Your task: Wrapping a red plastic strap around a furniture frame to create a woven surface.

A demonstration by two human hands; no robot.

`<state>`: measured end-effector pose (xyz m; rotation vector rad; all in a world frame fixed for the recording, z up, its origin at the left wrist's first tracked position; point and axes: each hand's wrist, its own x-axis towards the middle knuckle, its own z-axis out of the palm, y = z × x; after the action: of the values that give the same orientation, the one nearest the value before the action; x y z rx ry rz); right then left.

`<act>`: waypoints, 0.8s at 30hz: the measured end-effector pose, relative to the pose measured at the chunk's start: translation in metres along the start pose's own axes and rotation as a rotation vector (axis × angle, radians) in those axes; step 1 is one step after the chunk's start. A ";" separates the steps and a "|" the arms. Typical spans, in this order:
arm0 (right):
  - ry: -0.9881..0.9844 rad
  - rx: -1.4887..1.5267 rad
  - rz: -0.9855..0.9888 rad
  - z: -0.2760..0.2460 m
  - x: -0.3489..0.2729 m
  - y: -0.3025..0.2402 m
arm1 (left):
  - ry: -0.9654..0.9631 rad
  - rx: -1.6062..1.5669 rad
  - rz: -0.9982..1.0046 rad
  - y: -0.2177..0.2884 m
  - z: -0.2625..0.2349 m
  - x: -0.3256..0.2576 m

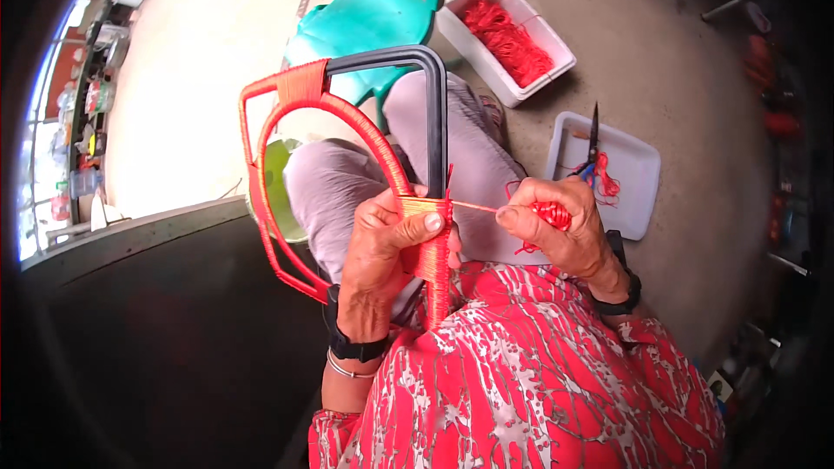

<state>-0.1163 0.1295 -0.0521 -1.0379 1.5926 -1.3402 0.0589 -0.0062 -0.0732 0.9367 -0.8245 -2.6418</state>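
Note:
A rectangular frame (437, 113) with an inner ring rests over my lap. Red-orange cord (306, 81) wraps its left side, its ring and the lower right side, while black bare tube shows at the top and upper right. My left hand (382, 239) grips the wrapped right side, thumb pressed on the windings where they meet the black tube. Over at the right, my right hand (560, 226) is closed around a small bundle of red cord (551, 215). One strand runs taut from its thumb and forefinger to the frame's windings.
A white box (556, 56) of red cord stands on the floor ahead. Right of my legs lies a white tray (638, 178) with scissors (594, 143) and cord scraps. A green plastic chair (369, 13) is beyond my knees, and a dark panel (200, 339) is at lower left.

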 end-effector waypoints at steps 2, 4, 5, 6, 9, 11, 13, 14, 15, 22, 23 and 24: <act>-0.029 0.033 -0.019 0.005 0.009 -0.005 | -0.008 -0.089 0.053 -0.001 -0.007 -0.004; -0.071 0.000 -0.038 0.011 0.015 -0.010 | -0.016 -0.079 0.024 0.002 -0.011 -0.010; -0.107 0.050 -0.023 0.014 0.016 -0.014 | -0.014 -0.096 0.045 0.000 -0.014 -0.012; -0.118 0.055 -0.023 0.017 0.019 -0.018 | -0.016 -0.114 0.065 0.000 -0.017 -0.014; -0.165 0.006 -0.103 0.024 0.025 -0.024 | -0.012 -0.159 0.077 -0.001 -0.019 -0.018; -0.188 -0.013 -0.124 0.029 0.028 -0.029 | -0.014 -0.244 0.088 0.003 -0.014 -0.019; -0.218 -0.038 -0.202 0.036 0.033 -0.034 | 0.024 -0.277 0.071 0.005 -0.014 -0.017; -0.219 -0.039 -0.197 0.041 0.034 -0.036 | 0.061 -0.306 0.057 0.006 -0.013 -0.017; -0.233 -0.026 -0.228 0.046 0.036 -0.038 | 0.135 -0.318 0.073 0.008 -0.011 -0.017; -0.217 -0.104 -0.441 0.073 0.029 -0.026 | 0.194 -0.333 0.026 0.004 -0.012 -0.020; -0.235 -0.172 -0.472 0.074 0.030 -0.025 | 0.170 -0.337 0.021 0.007 -0.011 -0.020; -0.253 -0.238 -0.501 0.075 0.029 -0.025 | 0.174 -0.337 0.019 0.008 -0.012 -0.019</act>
<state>-0.0544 0.0738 -0.0388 -1.7670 1.3716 -1.2818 0.0814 -0.0107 -0.0664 1.0372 -0.3324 -2.5266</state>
